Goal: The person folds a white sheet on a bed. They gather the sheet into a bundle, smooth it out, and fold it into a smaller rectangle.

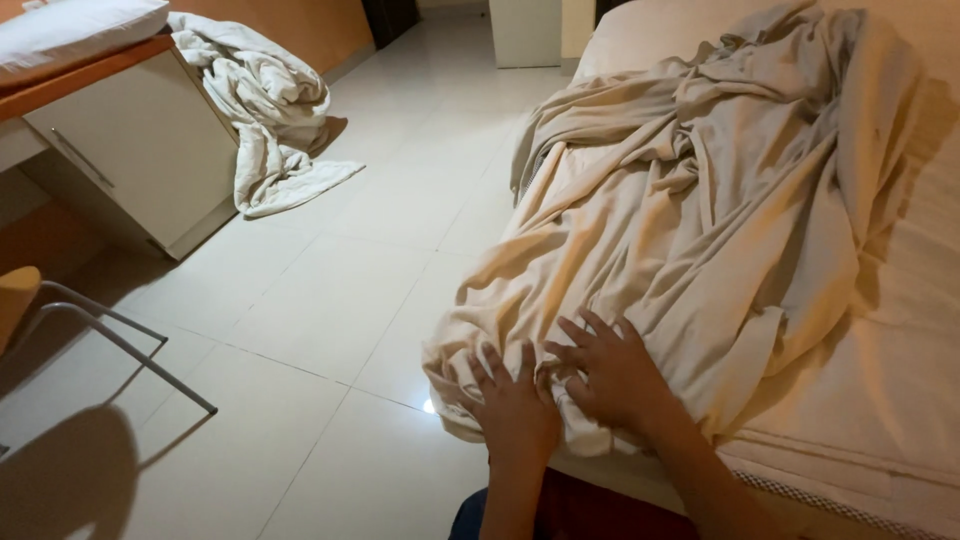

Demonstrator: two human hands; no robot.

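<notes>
Two hands: both lay on the near corner of a crumpled beige sheet, at the near end of the bed.
Chair [60, 320]: at the far left edge, near, a metal-legged chair stood on the tiled floor [330, 290], only partly in view.
Cabinet [140, 150]: at the left, far, a white cabinet with an orange top carried a white pillow [75, 25].
Towel [270, 110]: a rumpled white towel hung from the cabinet's right end and trailed onto the floor.
Left hand [515, 405]: it rested palm down on the sheet's near-left corner, where the cloth hung over the bed's edge; its fingers [490, 365] were spread wide and lay flat, closed on nothing.
Right hand [620, 375]: just right of the left hand and touching it, it pressed on the same bunched fold; its fingers [580, 330] were splayed wide, pointing left, gripping nothing that I could see.
Sheet [690, 200]: it lay heaped along the bed from near to far, twisted at the far end.
Bed [890, 400]: at the right, its bare mattress showed beside the sheet.
</notes>
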